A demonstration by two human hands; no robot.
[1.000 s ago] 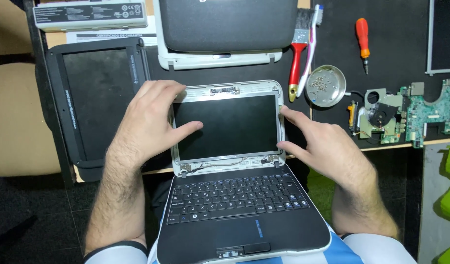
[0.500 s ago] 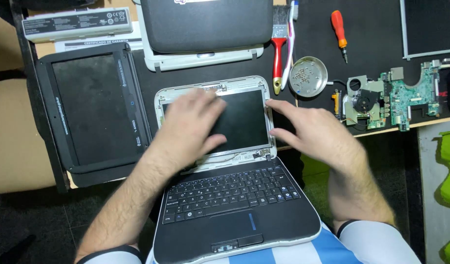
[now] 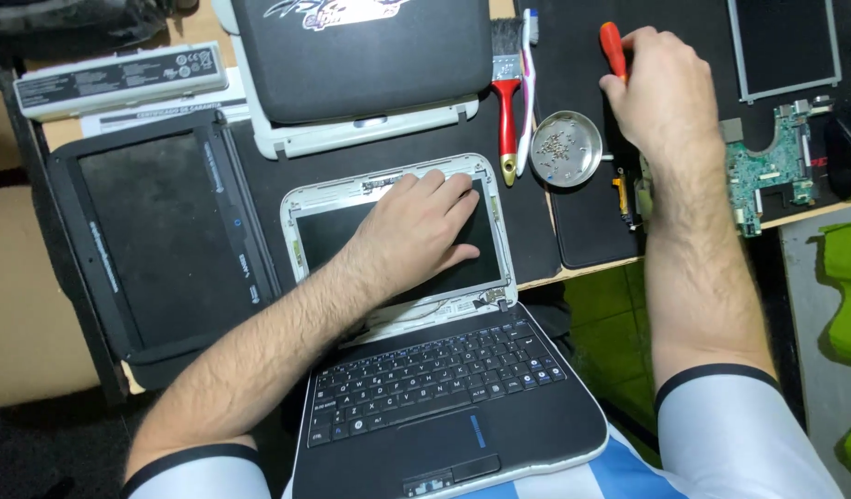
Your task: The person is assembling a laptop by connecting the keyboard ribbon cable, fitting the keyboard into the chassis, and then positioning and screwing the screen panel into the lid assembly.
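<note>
Pressing flat on the dark screen panel (image 3: 402, 242) of the small open black laptop with the white-framed lid (image 3: 425, 370), your left hand (image 3: 416, 231) lies palm down with the fingers spread and extended toward the lid's top edge; it grips nothing, only rests on the glass. The laptop sits at the near edge of the dark work mat (image 3: 573, 222), its black keyboard half hanging toward your lap.

Your right hand (image 3: 661, 92) is well away from it, far up the mat on the right, with the fingers curled around the orange-handled screwdriver (image 3: 613, 48). Only the top of the handle shows above your fingers, which are closed on it; I cannot tell whether the tool is lifted off the mat.

Just left of that hand lies the round shallow metal dish holding small screws (image 3: 567, 148), and beside the dish a red-handled paintbrush (image 3: 506, 88) with a white toothbrush (image 3: 527, 83) touching it. To the right of your forearm is a green circuit board (image 3: 767, 176). Above the open laptop rests a second, closed black and white laptop (image 3: 351, 65). To the left lies a black rectangular screen bezel (image 3: 157, 231), and above that a long grey battery pack (image 3: 120, 81).
</note>
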